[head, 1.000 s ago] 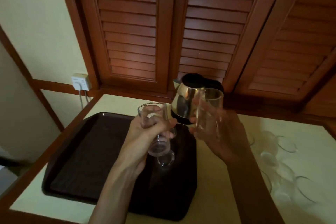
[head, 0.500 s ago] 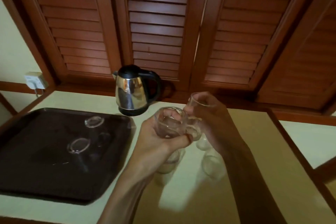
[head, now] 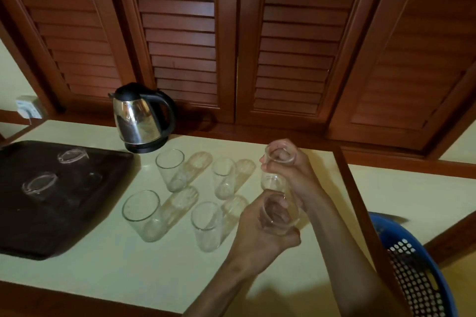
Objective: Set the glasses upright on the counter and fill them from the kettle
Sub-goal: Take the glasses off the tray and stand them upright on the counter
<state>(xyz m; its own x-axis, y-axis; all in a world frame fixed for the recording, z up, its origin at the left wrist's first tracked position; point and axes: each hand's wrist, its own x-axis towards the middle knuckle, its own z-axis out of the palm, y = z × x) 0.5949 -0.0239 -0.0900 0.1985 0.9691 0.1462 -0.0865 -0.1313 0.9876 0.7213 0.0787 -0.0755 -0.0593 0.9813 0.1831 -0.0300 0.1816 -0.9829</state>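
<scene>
Clear tapered glasses (head: 277,213) gripped in both hands (head: 265,234).

The counter (head: 144,273) under the hands (head: 262,237) is pale yellow with a brown wood edge. The glasses (head: 170,170) left of the hands are clear. Farther left, the tray (head: 64,226) is dark brown. The kettle (head: 140,117) beyond it is shiny silver with a black lid, handle and base. The doors (head: 180,33) behind are red-brown with slat lines. Right of the hands, the basket (head: 417,275) is blue with white holes.
</scene>
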